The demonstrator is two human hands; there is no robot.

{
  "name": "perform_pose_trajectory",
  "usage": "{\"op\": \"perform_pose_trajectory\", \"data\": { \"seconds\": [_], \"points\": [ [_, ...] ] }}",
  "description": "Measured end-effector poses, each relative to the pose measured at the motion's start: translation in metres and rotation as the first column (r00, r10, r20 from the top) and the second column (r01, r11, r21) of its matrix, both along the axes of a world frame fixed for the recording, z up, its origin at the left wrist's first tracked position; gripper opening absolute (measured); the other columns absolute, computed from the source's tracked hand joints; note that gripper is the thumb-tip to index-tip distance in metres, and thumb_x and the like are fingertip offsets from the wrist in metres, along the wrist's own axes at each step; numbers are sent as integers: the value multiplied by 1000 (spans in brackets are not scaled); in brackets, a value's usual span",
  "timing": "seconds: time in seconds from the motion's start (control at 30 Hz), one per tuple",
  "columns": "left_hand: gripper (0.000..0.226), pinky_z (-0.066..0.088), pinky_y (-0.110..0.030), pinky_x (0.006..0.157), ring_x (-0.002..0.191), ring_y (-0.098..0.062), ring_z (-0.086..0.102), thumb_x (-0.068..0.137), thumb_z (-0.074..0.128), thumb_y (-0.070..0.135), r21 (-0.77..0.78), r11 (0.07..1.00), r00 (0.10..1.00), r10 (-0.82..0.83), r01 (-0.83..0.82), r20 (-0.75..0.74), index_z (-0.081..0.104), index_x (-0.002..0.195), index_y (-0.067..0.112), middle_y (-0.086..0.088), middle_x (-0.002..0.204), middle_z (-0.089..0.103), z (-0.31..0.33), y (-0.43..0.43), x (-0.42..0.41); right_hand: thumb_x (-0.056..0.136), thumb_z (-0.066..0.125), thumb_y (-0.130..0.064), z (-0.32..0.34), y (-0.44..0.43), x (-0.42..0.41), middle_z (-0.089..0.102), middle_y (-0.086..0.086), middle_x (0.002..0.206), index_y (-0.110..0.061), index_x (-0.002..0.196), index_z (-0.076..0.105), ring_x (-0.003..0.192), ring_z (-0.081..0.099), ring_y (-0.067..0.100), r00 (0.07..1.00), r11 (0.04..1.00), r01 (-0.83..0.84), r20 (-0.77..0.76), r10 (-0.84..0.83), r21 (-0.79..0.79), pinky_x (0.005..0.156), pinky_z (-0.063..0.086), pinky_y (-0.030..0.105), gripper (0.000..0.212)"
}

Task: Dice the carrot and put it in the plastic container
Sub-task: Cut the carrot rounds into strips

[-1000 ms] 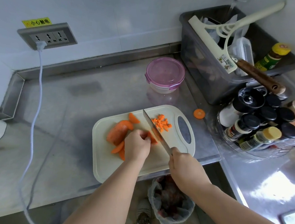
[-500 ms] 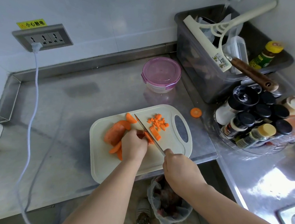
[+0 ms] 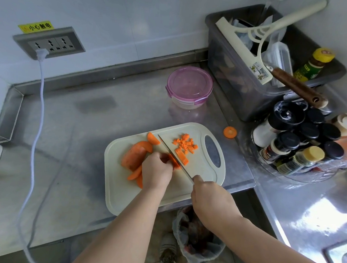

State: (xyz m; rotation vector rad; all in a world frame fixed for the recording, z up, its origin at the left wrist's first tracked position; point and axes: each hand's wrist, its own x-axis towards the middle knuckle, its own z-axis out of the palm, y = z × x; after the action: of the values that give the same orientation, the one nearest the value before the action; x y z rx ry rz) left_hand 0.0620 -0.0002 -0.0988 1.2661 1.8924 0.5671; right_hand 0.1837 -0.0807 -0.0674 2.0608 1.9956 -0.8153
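— Well, anything different from a second back?
— Barely. The left hand (image 3: 157,171) still gripped the carrot (image 3: 174,162) on the cutting board (image 3: 122,195); the right hand (image 3: 213,196) still clutched the knife (image 3: 167,147), its blade edged left from the dice (image 3: 185,145). Behind, the plastic container (image 3: 189,87) stayed lidded.

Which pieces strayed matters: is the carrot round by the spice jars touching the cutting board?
Apart. Head view shows bare counter between the carrot round and the cutting board.

The scene is evenly, softly lit; glare is thrown off the steel counter (image 3: 317,217) at four o'clock, and straight lines are bowed toward the edges.
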Motion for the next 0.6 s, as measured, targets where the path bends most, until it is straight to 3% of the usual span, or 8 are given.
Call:
{"op": "perform_pose_trajectory", "data": {
  "seconds": [0.3, 0.6],
  "points": [
    [14, 56, -38, 80, 87, -25, 67, 87, 63, 17, -20, 1000, 1000, 7, -6, 21, 70, 99, 12, -7, 91, 73, 2, 0, 1, 96, 44, -8, 0, 3, -1, 51, 2, 79, -11, 139, 33, 76, 64, 24, 1000, 1000, 23, -17, -23, -18, 61, 50, 35, 44],
    [17, 53, -33, 82, 95, -23, 66, 88, 62, 17, -45, 999, 1000, 12, -12, -4, 70, 102, 11, -5, 99, 72, 0, 3, 1, 95, 45, -7, -1, 5, -1, 60, 5, 85, -11, 128, 41, 77, 66, 25, 997, 996, 48, -53, -52, -76, 66, 57, 38, 34]
  ]
}}
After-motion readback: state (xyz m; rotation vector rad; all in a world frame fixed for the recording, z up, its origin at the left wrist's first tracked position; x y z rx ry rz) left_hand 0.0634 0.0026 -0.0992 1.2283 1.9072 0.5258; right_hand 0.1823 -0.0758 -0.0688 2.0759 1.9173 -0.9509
